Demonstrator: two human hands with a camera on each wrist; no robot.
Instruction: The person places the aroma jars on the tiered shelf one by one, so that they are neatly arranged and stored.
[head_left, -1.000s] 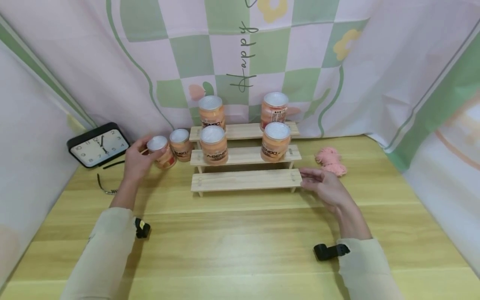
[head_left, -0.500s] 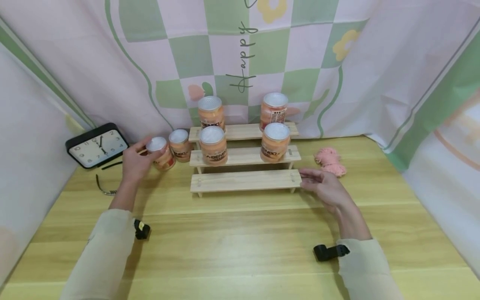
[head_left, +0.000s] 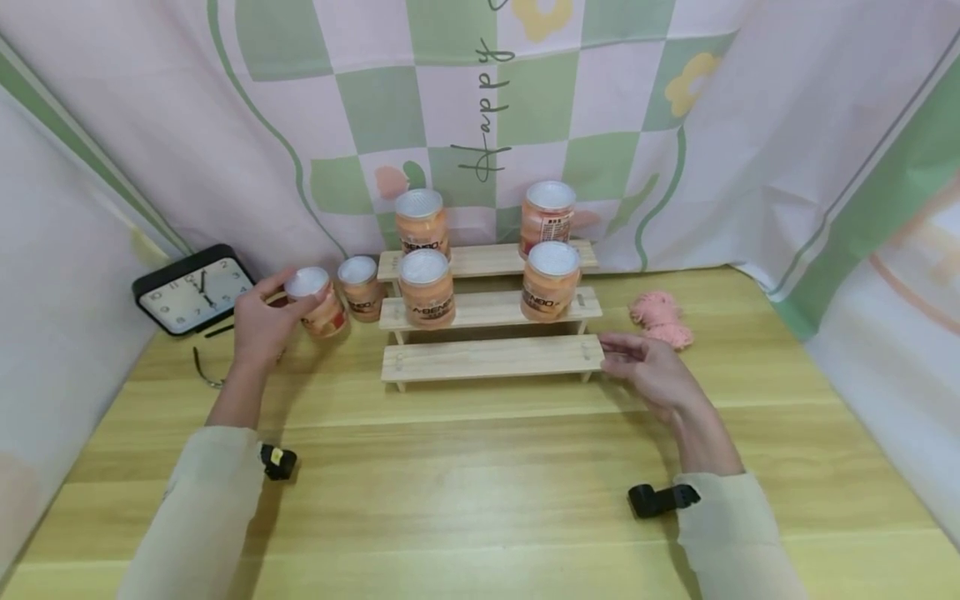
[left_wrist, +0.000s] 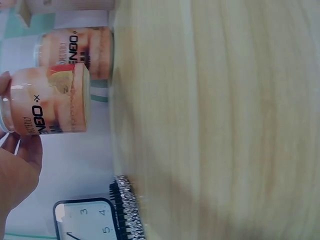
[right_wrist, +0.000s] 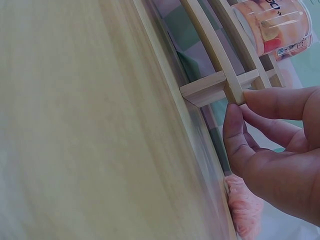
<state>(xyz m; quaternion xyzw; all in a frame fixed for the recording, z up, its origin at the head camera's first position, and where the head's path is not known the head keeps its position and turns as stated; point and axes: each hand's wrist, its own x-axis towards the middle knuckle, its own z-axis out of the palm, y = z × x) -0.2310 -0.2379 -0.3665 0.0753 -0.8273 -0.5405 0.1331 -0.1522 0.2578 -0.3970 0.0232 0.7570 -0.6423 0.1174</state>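
My left hand [head_left: 258, 329] grips an orange can [head_left: 324, 315] with a silvery lid near its top, at the left of the table. In the left wrist view the can's base [left_wrist: 87, 100] is a little off the tabletop. A second such can [head_left: 363, 293] stands just behind it, beside a three-step wooden display stand [head_left: 491, 358]. Two cans, a left one [head_left: 422, 227] and a right one [head_left: 546, 225], stand on the top step. On the middle step are another left can [head_left: 427, 296] and right can [head_left: 550, 292]. My right hand [head_left: 656, 375] pinches the bottom step's right end.
A black-framed clock [head_left: 195, 287] leans at the back left. Near it lies a dark-bristled strip with a silvery edge [left_wrist: 129, 205]. A pink yarn bundle [head_left: 660, 319] lies right of the stand. A patterned curtain [head_left: 465, 108] hangs behind the wooden table [head_left: 472, 500].
My left hand has shifted slightly left and up with the can, which has moved away from the can behind it. The right hand keeps its place at the stand.
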